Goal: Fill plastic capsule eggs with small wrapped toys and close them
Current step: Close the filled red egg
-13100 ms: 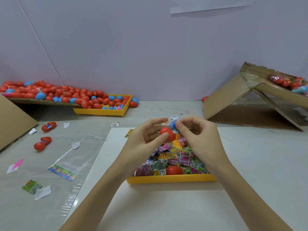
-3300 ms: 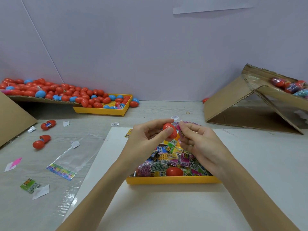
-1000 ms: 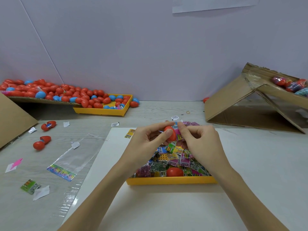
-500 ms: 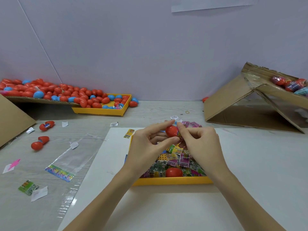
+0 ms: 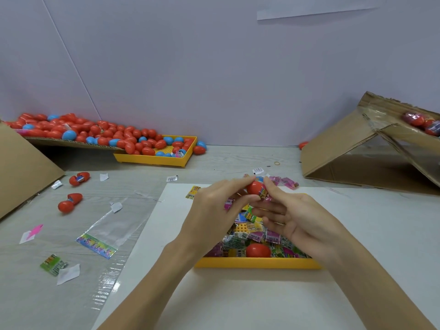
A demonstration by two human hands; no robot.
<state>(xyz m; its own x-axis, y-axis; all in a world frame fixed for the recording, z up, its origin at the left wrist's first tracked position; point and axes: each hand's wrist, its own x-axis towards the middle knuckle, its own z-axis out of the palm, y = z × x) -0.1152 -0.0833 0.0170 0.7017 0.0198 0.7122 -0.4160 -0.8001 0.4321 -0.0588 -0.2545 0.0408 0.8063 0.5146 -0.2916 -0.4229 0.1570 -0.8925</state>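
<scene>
My left hand (image 5: pixel 212 210) pinches a red capsule egg (image 5: pixel 254 188) between thumb and fingertips above the yellow tray (image 5: pixel 257 263). A small wrapped toy (image 5: pixel 264 193) sticks out of the egg's right side, and the forefinger and thumb of my right hand (image 5: pixel 297 217) pinch it there. The other right fingers are spread, palm up. The tray holds several wrapped toys (image 5: pixel 252 232) and another red egg (image 5: pixel 257 250).
A second yellow tray (image 5: pixel 152 158) and cardboard ramp (image 5: pixel 71 144) at far left hold several red and blue eggs. Two open red eggs (image 5: pixel 71 201) lie on the left table. A cardboard chute (image 5: pixel 357 148) stands at right. Loose wrappers (image 5: pixel 284 181) lie behind the tray.
My right hand has opened its lower fingers and turned palm up, while its forefinger and thumb stay at the egg. The toy wrapper now shows at the egg's right side.
</scene>
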